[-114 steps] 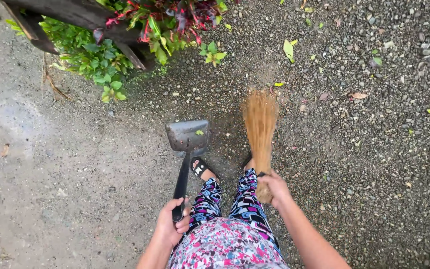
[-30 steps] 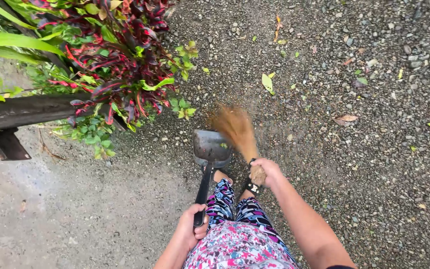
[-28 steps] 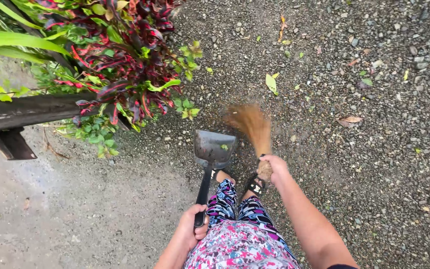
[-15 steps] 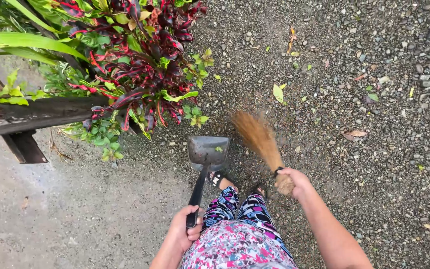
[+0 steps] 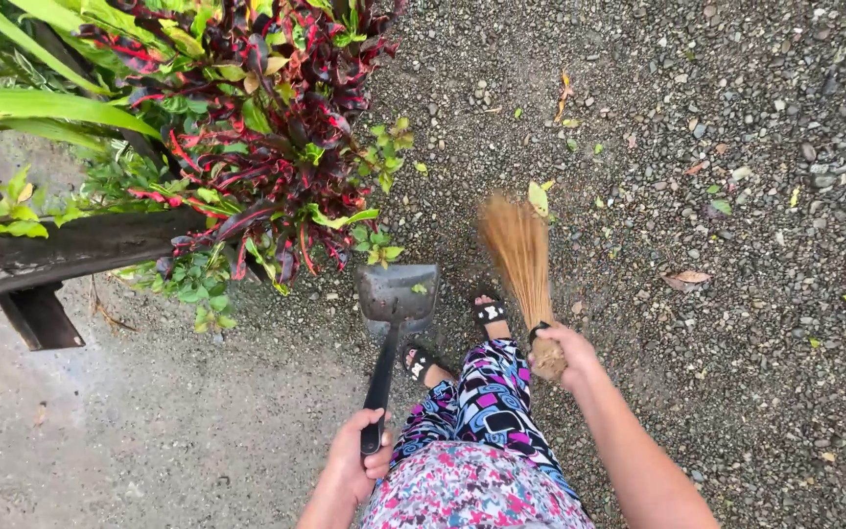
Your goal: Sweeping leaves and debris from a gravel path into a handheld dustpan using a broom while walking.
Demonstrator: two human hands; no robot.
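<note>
My left hand (image 5: 352, 462) grips the black handle of a dark metal dustpan (image 5: 399, 293), whose scoop rests on the gravel ahead of my feet with a small green leaf in it. My right hand (image 5: 562, 348) holds the bound end of a short straw broom (image 5: 520, 253). Its bristles point forward and touch the gravel just right of the dustpan. A pale green leaf (image 5: 539, 197) lies at the bristle tips. My patterned trousers and black sandals show between the two tools.
A bush with red and green leaves (image 5: 247, 127) crowds the upper left, close to the dustpan. A dark wooden beam (image 5: 61, 253) runs along the left. Scattered leaves, one of them brown (image 5: 689, 278), lie on the gravel to the right. Smooth concrete lies at lower left.
The broom swung from a slant toward the dustpan to pointing straight ahead, beside the pale leaf. My right foot stepped forward. The dustpan stays down in my left hand.
</note>
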